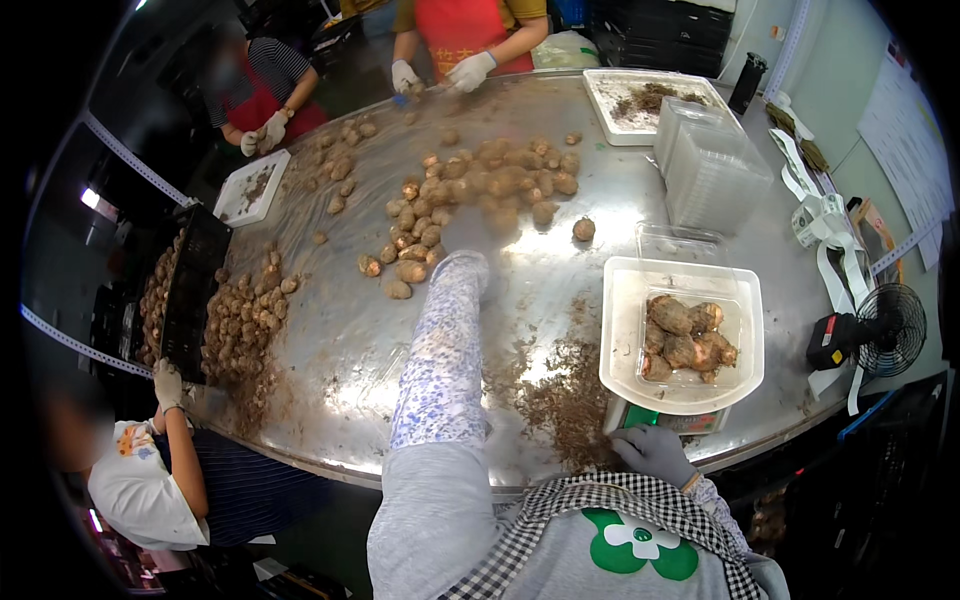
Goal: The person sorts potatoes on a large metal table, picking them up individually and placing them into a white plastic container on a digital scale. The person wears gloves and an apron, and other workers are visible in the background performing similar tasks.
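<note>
My left hand (pixel 468 232), in a grey glove, reaches out over the steel table to a pile of small brown taros (pixel 420 222). It is smeared by motion, so its fingers and anything in them cannot be made out. My right hand (pixel 655 455), also gloved, rests with its fingers out beside a scale (pixel 690 423) at the near edge, holding nothing visible. On the scale stands a white plastic tub (pixel 612 340). Inside the tub, several taros (pixel 685 335) lie in a clear plastic box (pixel 748 310).
Stacked clear boxes (pixel 715 170) stand behind the tub, near a white tray (pixel 655 132) of scraps. A small fan (pixel 885 330) is at right. Loose dirt (pixel 565 400) covers the near table. Co-workers handle taros at the far side; a black crate (pixel 185 290) tips at left.
</note>
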Motion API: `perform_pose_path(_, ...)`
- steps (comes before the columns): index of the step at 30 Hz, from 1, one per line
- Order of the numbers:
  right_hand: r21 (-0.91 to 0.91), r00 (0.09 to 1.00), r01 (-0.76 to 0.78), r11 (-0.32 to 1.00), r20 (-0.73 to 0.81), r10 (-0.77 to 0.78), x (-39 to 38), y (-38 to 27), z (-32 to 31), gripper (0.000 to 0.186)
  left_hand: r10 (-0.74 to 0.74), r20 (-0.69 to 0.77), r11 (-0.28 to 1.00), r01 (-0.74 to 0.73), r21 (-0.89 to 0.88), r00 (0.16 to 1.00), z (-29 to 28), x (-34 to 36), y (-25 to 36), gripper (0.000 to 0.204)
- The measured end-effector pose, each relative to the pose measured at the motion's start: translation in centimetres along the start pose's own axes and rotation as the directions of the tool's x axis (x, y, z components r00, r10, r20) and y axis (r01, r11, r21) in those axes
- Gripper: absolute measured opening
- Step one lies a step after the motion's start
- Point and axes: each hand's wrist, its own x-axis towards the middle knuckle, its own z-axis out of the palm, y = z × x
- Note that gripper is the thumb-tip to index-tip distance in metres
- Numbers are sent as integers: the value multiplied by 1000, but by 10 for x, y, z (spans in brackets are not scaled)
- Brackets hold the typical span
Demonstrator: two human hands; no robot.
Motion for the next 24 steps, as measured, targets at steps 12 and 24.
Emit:
perform_pose_path(12,-169,933,353,920,-18,-361,-16,10,5,19,372,99,285,-12,-959,923,-4,-140,14,47)
perform_pose_path(24,54,966,252,966,-72,-248,-45,-7,-18,25,669,-91,608,-613,-505,738,-83,-242,179,42)
